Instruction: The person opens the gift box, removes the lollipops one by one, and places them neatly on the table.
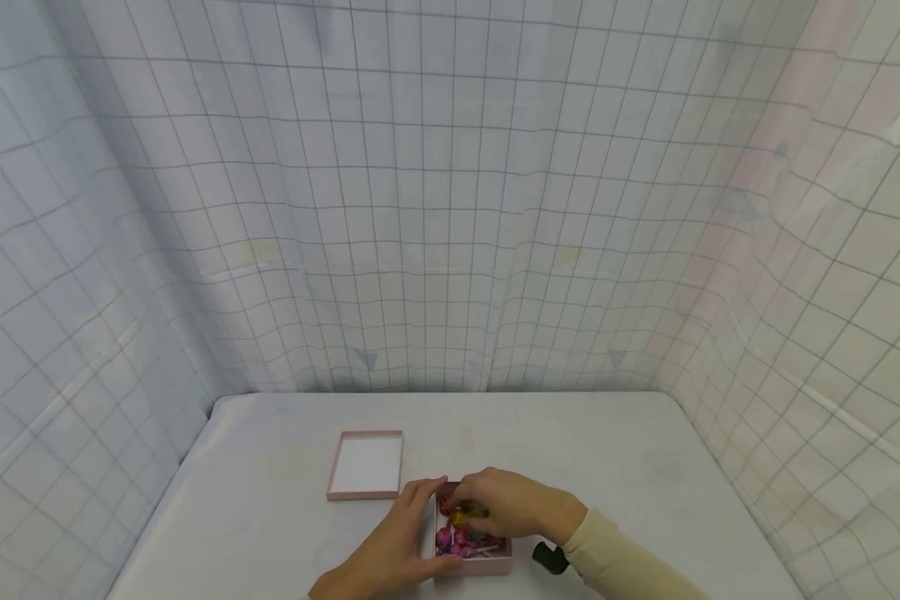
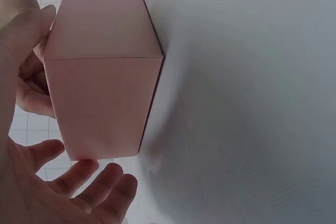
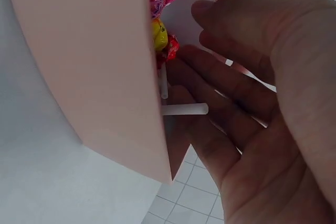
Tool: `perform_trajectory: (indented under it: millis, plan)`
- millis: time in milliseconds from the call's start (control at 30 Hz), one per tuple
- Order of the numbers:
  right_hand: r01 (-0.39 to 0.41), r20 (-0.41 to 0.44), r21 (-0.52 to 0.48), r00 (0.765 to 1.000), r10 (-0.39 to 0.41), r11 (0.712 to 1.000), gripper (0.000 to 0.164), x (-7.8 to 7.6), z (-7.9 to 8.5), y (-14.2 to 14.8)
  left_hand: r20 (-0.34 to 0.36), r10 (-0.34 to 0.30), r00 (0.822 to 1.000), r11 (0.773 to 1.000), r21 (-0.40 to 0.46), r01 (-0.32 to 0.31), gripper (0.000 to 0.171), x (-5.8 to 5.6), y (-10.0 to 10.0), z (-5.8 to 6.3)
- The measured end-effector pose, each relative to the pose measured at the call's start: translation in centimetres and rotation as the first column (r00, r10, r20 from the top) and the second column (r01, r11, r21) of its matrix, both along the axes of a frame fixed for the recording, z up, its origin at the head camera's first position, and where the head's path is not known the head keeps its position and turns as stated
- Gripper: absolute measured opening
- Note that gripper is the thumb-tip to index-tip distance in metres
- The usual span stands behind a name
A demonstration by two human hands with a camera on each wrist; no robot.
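Here at the bottom centre of the head view sits the pink box [image 1: 483, 567], with wrapped lollipops [image 1: 461, 548] inside it! The left hand [image 1: 390, 546] holds it from the left, fingers spread at the far end, thumb on the near wall. And in from the right comes the right hand [image 1: 517, 504], fingers down among the sweets near 1 yellow lollipop [image 1: 460, 518]; whether they pinch anything, I cannot tell. In the right wrist view, 1 white stick [image 3: 186, 109] pokes past the box's edge, mid-frame. Left of centre, 1 shallow lid [image 1: 367, 465] lies on the white table [image 1: 570, 442]. Lower right, 1 dark object [image 1: 550, 558] sits by the sleeve [image 1: 630, 554].
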State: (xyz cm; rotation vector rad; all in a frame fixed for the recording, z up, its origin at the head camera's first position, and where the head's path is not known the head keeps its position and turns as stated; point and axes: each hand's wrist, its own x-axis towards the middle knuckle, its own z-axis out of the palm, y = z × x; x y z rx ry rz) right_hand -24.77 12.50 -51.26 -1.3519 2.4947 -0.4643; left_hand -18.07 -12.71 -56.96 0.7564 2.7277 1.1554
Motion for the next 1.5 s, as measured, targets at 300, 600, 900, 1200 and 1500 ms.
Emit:
perform_trajectory:
  millis: [300, 600, 900, 1200, 1500]
  plan:
    - [-0.002, -0.049, 0.073, 0.999, 0.006, 0.997, 0.029, -0.1, -0.1, -0.6, 0.040, 0.006, 0.999, 1.000, -0.017, -0.005, 0.115, -0.1, 0.4, 0.7]
    - [-0.037, -0.085, 0.091, 0.995, 0.045, 0.995, 0.020, 0.0, -0.3, -0.8, 0.045, 0.000, 0.999, 0.999, -0.036, 0.002, 0.116, -0.2, 0.4, 0.7]
    - [-0.035, -0.123, 0.117, 0.991, 0.049, 0.992, 0.016, 0.2, -0.5, -1.2, 0.068, 0.016, 0.998, 0.997, -0.076, -0.010, 0.118, -0.4, 0.4, 1.0]
    - [-0.048, -0.164, 0.150, 0.984, 0.073, 0.987, 0.012, 0.2, -0.7, -1.5, 0.070, 0.013, 0.997, 0.998, -0.065, -0.009, 0.118, -0.4, 0.5, 1.3]
    - [-0.011, -0.207, 0.176, 0.977, 0.048, 0.984, 0.016, 0.2, -1.5, -1.6, 0.075, 0.011, 0.997, 0.998, -0.059, -0.007, 0.118, -0.5, 0.5, 1.4]
